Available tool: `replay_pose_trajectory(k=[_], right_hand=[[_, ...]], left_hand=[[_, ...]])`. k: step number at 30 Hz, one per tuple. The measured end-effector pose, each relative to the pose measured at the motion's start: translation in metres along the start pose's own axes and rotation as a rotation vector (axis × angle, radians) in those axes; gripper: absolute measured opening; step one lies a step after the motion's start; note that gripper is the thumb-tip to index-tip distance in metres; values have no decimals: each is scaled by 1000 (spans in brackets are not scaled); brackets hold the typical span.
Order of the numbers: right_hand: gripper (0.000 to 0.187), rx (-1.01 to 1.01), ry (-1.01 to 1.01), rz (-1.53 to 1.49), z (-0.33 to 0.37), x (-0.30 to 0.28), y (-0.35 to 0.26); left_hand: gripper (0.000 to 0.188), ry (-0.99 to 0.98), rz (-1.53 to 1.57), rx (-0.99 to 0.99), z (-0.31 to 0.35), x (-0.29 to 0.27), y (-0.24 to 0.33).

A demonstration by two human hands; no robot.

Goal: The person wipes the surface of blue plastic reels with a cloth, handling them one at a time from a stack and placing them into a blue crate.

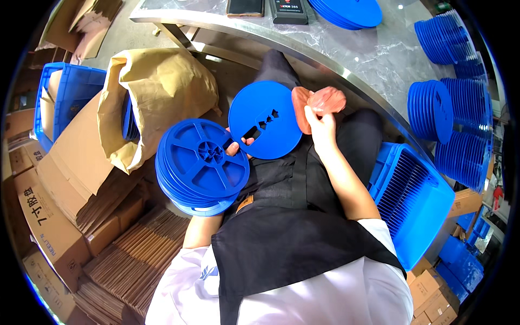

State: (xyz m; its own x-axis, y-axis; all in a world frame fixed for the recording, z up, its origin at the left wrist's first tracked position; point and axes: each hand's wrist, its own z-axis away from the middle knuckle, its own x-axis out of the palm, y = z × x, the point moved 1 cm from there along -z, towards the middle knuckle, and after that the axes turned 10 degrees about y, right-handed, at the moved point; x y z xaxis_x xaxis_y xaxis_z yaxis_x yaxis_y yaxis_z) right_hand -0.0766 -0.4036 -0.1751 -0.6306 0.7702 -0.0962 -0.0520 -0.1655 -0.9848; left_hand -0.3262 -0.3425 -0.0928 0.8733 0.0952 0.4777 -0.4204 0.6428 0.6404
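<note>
Fingers of the left hand [234,147] pinch a flat blue plastic disc [265,127]; the right hand [320,123] grips a pink cloth [319,103], best wiped steadily across its face.

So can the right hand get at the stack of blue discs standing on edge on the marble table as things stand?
Probably, but not freely: the right hand is gripping a pink cloth against the blue disc. The standing stack sits to its right on the table, with nothing between them.
</note>
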Motion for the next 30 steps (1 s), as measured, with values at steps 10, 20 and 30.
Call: replay_pose_trajectory(k=[10,20,30], right_hand=[[39,533,-181,-396,21,55,-97],[45,-606,-592,-353,68,71,-129],[39,-72,-395,-25,21,2,-64]], left_hand=[[41,-147,-50,185,-18,-6,-6],[42,-268,5,-10,-31,13,-9],[45,-469,67,-165,-52,69,24]])
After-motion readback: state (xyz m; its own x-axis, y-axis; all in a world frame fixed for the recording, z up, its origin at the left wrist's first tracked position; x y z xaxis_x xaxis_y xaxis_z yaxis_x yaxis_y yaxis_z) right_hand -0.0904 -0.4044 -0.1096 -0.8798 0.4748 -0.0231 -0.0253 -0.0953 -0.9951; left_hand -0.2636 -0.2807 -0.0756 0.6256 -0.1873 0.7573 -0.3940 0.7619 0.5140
